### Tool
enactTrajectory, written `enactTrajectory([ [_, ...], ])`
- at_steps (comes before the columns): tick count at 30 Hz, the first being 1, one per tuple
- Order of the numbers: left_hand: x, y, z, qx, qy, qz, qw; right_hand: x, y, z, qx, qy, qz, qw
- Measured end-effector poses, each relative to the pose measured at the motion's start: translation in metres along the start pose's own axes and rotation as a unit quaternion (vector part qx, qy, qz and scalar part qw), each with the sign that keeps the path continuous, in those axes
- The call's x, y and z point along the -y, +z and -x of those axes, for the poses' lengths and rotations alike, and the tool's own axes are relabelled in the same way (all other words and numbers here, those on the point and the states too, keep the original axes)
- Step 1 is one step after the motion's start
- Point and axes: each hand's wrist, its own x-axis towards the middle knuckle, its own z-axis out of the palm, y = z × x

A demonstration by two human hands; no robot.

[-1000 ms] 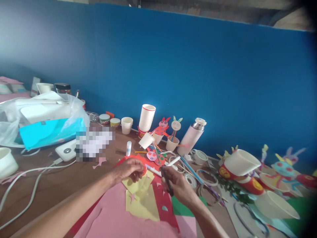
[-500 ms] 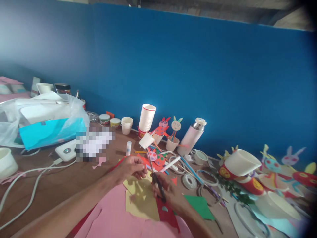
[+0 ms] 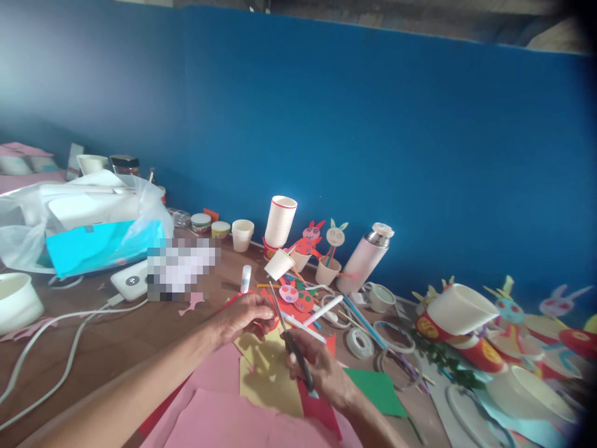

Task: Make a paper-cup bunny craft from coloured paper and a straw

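The scissors (image 3: pixel 298 358) are held in the right hand (image 3: pixel 316 367), with the fingers curled round the black handles. The blades are pointed up and away, a little to the left. A small red bit (image 3: pixel 275 320) is pinched in the left hand (image 3: pixel 249 316), whose fingers are bent close together. Most of the red bit is hidden. The blades are held just beside it, but whether it is touched by them cannot be told.

Both hands are held over paper. Yellow paper (image 3: pixel 273 387) is laid below them, and pink paper (image 3: pixel 233 420) is spread nearer the body. Red paper (image 3: pixel 323 415) is partly covered by the right hand. Green paper (image 3: pixel 380 392) is laid to its right, and the tape (image 3: pixel 359 343) is laid flat past that.

Past the hands, a pink face (image 3: pixel 289 291) and a red face (image 3: pixel 304 302) are laid near a white pen (image 3: pixel 324 309). The glue (image 3: pixel 245 279) is stood up behind the left hand. A white cup (image 3: pixel 280 265) is tipped over in front of a tall cup stack (image 3: pixel 282 221). A red bunny (image 3: pixel 311 238) and a white bunny (image 3: pixel 335 237) are stood in cups, with a flask (image 3: pixel 365 261) placed to their right.
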Motion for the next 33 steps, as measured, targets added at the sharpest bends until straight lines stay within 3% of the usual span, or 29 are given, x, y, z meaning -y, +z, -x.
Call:
enactTrajectory([
  [14, 0.0, -0.001, 0.0, 0.016, 0.002, 0.017, 1.0, 0.019, 0.005, 0.005, 0.013, 0.0, 0.043, 0.999],
  [33, -0.001, -0.001, -0.001, 0.007, -0.003, -0.028, 1.0, 0.015, 0.006, 0.003, -0.015, 0.036, 0.028, 0.999],
])
